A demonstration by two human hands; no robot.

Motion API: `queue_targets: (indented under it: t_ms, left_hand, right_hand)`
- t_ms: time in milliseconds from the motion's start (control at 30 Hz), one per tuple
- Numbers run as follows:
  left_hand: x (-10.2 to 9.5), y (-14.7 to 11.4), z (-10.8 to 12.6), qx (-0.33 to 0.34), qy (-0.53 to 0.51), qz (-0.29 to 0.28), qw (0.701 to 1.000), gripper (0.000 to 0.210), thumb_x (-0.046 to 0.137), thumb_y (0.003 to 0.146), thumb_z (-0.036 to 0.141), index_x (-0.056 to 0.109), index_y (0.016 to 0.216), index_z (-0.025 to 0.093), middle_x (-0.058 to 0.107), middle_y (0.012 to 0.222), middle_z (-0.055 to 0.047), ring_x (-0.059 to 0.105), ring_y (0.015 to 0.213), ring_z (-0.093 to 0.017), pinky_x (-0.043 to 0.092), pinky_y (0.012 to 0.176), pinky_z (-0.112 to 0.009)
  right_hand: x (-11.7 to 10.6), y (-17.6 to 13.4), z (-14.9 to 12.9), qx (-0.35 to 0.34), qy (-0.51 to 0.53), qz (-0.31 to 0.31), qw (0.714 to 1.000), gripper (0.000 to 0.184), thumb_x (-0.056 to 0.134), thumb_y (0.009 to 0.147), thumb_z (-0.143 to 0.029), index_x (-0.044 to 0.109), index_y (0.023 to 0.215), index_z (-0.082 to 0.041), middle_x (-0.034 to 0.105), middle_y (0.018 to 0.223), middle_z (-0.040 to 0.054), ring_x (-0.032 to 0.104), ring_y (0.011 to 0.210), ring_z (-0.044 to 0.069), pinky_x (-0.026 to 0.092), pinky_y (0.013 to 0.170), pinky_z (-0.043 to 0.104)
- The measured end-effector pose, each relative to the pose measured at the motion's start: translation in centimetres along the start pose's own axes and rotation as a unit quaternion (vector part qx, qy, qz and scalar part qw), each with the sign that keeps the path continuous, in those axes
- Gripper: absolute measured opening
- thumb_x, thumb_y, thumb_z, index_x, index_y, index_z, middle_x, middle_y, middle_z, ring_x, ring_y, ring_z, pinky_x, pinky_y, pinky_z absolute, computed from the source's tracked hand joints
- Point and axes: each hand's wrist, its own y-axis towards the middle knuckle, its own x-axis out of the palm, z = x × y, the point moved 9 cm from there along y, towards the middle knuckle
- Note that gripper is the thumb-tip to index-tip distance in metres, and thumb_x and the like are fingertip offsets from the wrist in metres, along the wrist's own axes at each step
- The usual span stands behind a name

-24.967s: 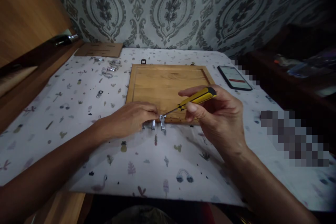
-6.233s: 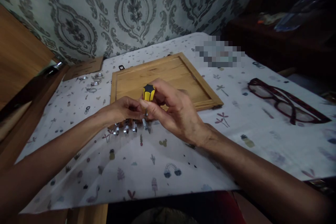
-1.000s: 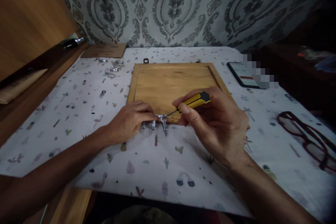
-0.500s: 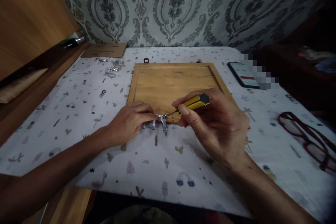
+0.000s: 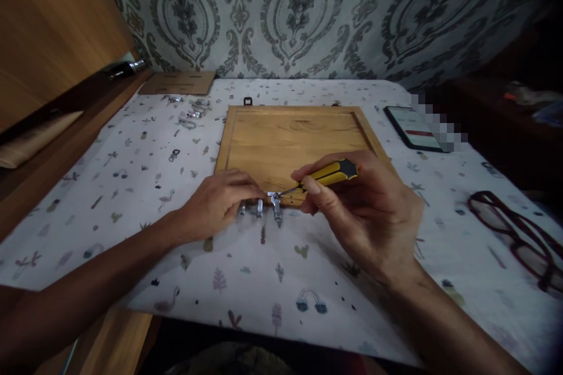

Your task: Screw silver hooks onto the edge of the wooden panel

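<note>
My right hand (image 5: 369, 211) is closed around the yellow and black handle of a screwdriver (image 5: 332, 174). Its shaft slants down to the left, and the tip meets a small metal hook (image 5: 277, 208) at the near edge of a framed wooden board (image 5: 299, 146). From the other side, my left hand (image 5: 224, 202) has its fingers bent and pressed together, with the fingertips at the plate of that same hook. Another metal hook (image 5: 259, 207) hangs over the edge beside it, and one more shows partly below my left fingers. The screw head under the tip is too small to make out.
Several loose metal hooks (image 5: 193, 112) lie at the back left, near a piece of brown cardboard (image 5: 178, 82). To the right are a phone (image 5: 417, 129) and dark red glasses (image 5: 512, 234). A patterned cloth (image 5: 246, 299) covers the table; wooden furniture (image 5: 61, 23) borders the left.
The whole view has shifted slightly. My left fingertips have drawn back a little and show more of the hook plate; the screwdriver stays at the same hook.
</note>
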Motion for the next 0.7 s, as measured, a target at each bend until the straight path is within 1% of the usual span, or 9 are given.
queue_targets:
  t_ms: [67,133,200,333,400,533,600,700]
  left_hand:
    - [-0.3,-0.1,-0.6,-0.023,-0.03,0.016,0.999,0.045,0.039,0.086,-0.005,0.072,0.109,0.017,0.074,0.1,-0.005,0.069,0.092,-0.016,0.057,0.08,-0.03]
    - [-0.3,-0.2,-1.1,-0.044,-0.037,0.02,0.998,0.046,0.038,0.083,-0.005,0.071,0.108,0.015,0.074,0.099,-0.005,0.07,0.091,-0.016,0.058,0.08,-0.03]
    - [-0.1,-0.1,-1.2,-0.052,-0.026,0.008,0.998,0.048,0.038,0.082,-0.006,0.071,0.109,0.014,0.073,0.099,-0.006,0.069,0.093,-0.017,0.058,0.082,-0.032]
    - [0.4,0.3,-1.0,-0.053,-0.01,-0.031,0.998,0.049,0.038,0.083,-0.006,0.072,0.11,0.016,0.071,0.1,-0.006,0.066,0.097,-0.018,0.056,0.086,-0.034]
    - [0.4,0.4,-0.9,-0.049,-0.01,-0.041,0.998,0.051,0.038,0.082,-0.007,0.072,0.112,0.016,0.07,0.1,-0.006,0.065,0.097,-0.018,0.056,0.087,-0.034]
    - [0.5,0.4,-0.8,-0.039,-0.003,-0.043,0.998,0.051,0.039,0.081,-0.007,0.071,0.114,0.015,0.069,0.102,-0.007,0.064,0.098,-0.018,0.055,0.087,-0.034]
    - [0.5,0.4,-0.7,-0.028,0.006,-0.042,0.999,0.049,0.038,0.084,-0.006,0.071,0.114,0.015,0.069,0.102,-0.007,0.064,0.097,-0.019,0.055,0.085,-0.034]
    - [0.3,0.5,-0.1,0.009,0.013,-0.031,0.999,0.045,0.037,0.091,-0.001,0.071,0.114,0.017,0.07,0.098,-0.007,0.065,0.094,-0.019,0.055,0.081,-0.033]
  right_hand:
    - [-0.1,0.0,0.1,0.007,0.0,0.003,1.0,0.007,0.07,0.092,-0.021,0.063,0.092,-0.023,0.072,0.087,-0.0023,0.066,0.055,0.008,0.057,0.053,0.02]
    - [-0.1,0.0,0.1,0.008,0.0,0.006,1.0,0.007,0.07,0.092,-0.022,0.063,0.092,-0.023,0.073,0.087,-0.0017,0.066,0.054,0.008,0.057,0.051,0.022]
    - [-0.1,0.0,0.1,0.007,0.002,0.006,1.0,0.007,0.07,0.092,-0.022,0.063,0.092,-0.023,0.073,0.087,-0.0013,0.066,0.054,0.009,0.057,0.05,0.023]
    - [-0.2,0.1,0.1,0.007,-0.005,0.006,1.0,0.006,0.069,0.093,-0.021,0.063,0.092,-0.024,0.073,0.086,-0.0012,0.066,0.054,0.009,0.058,0.051,0.024]
    - [-0.2,0.1,0.0,0.006,-0.005,0.005,1.0,0.006,0.069,0.093,-0.021,0.064,0.092,-0.024,0.073,0.086,-0.001,0.065,0.054,0.009,0.058,0.051,0.024]
    - [-0.1,0.1,0.0,0.007,0.002,0.004,1.0,0.007,0.07,0.092,-0.023,0.064,0.093,-0.023,0.072,0.084,-0.0014,0.065,0.053,0.01,0.057,0.05,0.024]
    - [-0.1,0.0,0.1,0.011,0.003,0.007,1.0,0.007,0.071,0.092,-0.024,0.063,0.093,-0.023,0.072,0.081,-0.002,0.065,0.053,0.01,0.057,0.05,0.024]
    - [-0.1,0.0,0.2,0.015,0.002,0.01,1.0,0.008,0.071,0.091,-0.024,0.063,0.092,-0.023,0.072,0.082,-0.0019,0.065,0.053,0.01,0.057,0.051,0.024]
